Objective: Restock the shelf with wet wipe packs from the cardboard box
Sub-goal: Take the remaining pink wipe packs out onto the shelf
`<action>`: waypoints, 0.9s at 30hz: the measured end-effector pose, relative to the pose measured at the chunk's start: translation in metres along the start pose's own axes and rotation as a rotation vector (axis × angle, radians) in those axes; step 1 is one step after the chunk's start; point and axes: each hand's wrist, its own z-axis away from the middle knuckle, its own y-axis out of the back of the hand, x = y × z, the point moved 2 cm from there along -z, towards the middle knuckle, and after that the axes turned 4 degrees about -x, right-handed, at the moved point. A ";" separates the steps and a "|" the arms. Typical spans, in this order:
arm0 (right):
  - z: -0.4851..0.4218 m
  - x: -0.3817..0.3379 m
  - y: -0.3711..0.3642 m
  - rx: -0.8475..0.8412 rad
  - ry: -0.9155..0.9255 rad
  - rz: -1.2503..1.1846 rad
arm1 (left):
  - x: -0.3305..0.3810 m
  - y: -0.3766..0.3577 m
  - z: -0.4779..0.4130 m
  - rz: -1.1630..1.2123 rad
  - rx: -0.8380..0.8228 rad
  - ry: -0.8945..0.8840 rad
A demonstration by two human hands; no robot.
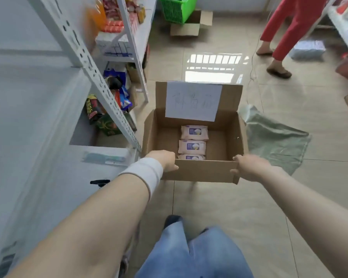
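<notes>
Both your arms reached forward and down, elbows nearly straight. Your left hand point(165, 160) gripped the near left corner of the box point(199, 173), fingers curled over the rim and down the outside wall. Your right hand point(247, 166) gripped the near right corner, thumb on the rim and fingers wrapped round the outer edge. A white wristband point(147, 173) sat on your left wrist.

Count: two hands on one box. Three packs point(192, 147) in it. One paper sheet point(193, 101) on the raised far flap, with writing too faint to read.

The box was open at the top. The packs lay flat on its bottom in one row from far to near, close together, about midway between the side walls. The nearest was partly hidden by the near wall. Cannot tell whether the box rested on the floor point(239, 217) or was lifted off it.

The shelf point(100, 77) stood just left of the box, with mixed goods on its tiers. A green cloth point(275, 141) lay on the floor against the box's right side. Farther off, a green basket point(177, 9) sat on a second carton point(189, 27). A person in red trousers point(289, 27) stood at far right.
</notes>
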 end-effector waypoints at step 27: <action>-0.488 -0.063 -0.184 -0.535 -0.184 -0.929 | -0.003 -0.033 -0.577 1.104 0.201 0.347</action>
